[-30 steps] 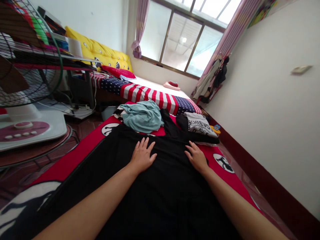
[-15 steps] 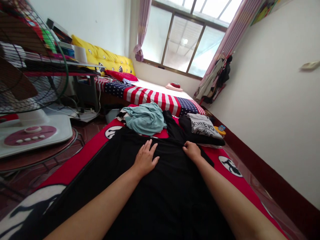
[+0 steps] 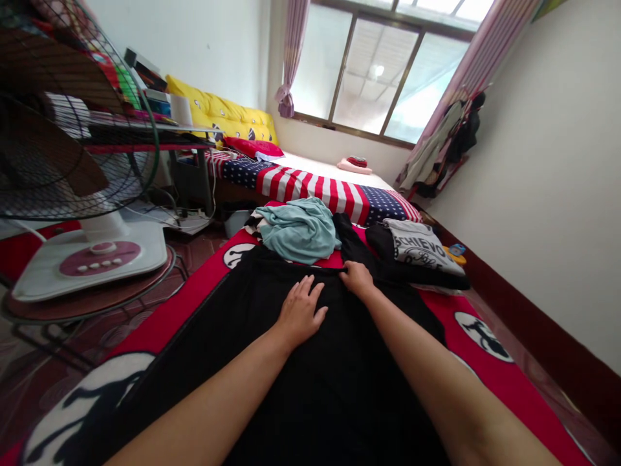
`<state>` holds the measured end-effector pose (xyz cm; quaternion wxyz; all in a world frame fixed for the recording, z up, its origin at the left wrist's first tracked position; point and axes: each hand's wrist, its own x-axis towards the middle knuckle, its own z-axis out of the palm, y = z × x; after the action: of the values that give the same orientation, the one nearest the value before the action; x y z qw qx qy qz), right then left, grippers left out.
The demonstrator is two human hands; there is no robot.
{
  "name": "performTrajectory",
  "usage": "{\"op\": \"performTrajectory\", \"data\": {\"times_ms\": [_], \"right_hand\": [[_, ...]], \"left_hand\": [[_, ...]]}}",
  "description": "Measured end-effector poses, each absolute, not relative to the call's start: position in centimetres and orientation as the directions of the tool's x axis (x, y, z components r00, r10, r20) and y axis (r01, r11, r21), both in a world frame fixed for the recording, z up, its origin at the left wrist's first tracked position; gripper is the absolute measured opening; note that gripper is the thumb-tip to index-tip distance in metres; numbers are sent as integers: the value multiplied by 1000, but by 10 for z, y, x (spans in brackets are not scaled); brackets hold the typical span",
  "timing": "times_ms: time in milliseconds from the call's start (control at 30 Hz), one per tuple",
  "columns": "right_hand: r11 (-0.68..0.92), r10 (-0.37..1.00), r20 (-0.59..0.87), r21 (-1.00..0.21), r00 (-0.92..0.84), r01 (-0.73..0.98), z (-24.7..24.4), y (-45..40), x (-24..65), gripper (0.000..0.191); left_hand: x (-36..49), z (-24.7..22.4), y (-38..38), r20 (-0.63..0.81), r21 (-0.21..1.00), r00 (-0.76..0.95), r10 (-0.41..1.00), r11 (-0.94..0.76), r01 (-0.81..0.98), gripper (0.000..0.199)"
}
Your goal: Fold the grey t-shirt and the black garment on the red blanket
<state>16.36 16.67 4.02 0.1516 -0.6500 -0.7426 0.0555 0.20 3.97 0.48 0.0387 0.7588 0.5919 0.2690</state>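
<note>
A large black garment [image 3: 310, 382] lies spread over a red patterned cover; its exact kind I cannot tell. My left hand [image 3: 301, 312] rests palm down on it, fingers spread. Up at the garment's far edge, my right hand [image 3: 356, 278] has its fingers closed on the black cloth. Just beyond the far edge sits a crumpled light teal cloth [image 3: 298, 230]. Right of that, a strip of black fabric [image 3: 350, 239] stretches away from my right hand. A folded grey garment with dark lettering [image 3: 424, 246] tops a stack of dark clothes at the far right.
An electric fan [image 3: 101, 252] stands on a round stool [image 3: 87, 304] at the left. The red cover [image 3: 194, 291] shows along both sides. Behind is a bed with a stars-and-stripes sheet [image 3: 310, 188]. Clothes [image 3: 446, 142] hang by the right wall.
My right hand has moved left along the garment's far edge, closer to my left hand, with the cloth pinched. My left hand stays flat on the garment. The view has shifted slightly left.
</note>
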Motion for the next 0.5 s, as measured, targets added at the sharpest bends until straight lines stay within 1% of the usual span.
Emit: {"op": "performTrajectory", "data": {"times_ms": [33,200,267,333,400,433,500], "right_hand": [[137,981,176,-298,-87,945,37,170,161,26],[92,962,272,-381,16,920,20,171,154,40],[121,958,285,-399,-3,909,15,163,150,46],[176,953,300,-411,-50,895,11,151,148,57],[282,935,311,-355,-172,891,8,133,151,61],[339,922,296,-295,-251,893,6,124,156,58],[402,905,211,-143,-369,904,3,105,176,53]], "left_hand": [[2,5,39,359,380,155,920,-296,876,55],[1,4,40,344,379,160,925,-292,878,54],[1,3,41,327,369,171,930,-292,883,53],[1,3,42,313,357,184,932,-295,886,52],[0,2,43,305,356,198,931,-305,884,52],[-1,2,43,305,359,205,930,-312,880,53],[-3,2,44,316,379,217,924,-332,864,52]]}}
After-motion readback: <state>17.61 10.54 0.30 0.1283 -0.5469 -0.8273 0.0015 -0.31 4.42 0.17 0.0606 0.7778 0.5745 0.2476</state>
